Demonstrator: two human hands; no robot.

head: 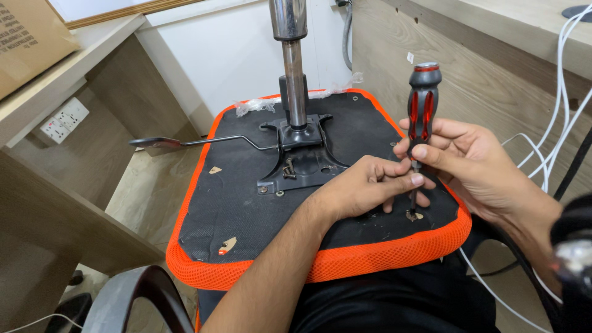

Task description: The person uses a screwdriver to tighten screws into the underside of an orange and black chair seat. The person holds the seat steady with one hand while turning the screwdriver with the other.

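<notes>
Screwdriver (422,105) stands almost upright, its red-and-black handle on top and its tip down at a hole near the right edge of the upturned chair seat (246,203). Right hand (475,163) grips the handle; left hand (364,188) pinches the thin shaft just above the tip.

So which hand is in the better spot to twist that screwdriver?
The right hand, probably. It already wraps the red and black screwdriver at the handle, held upright over the hole in the chair seat. The left hand only pinches the thin shaft low down, steadying the tip.
</notes>
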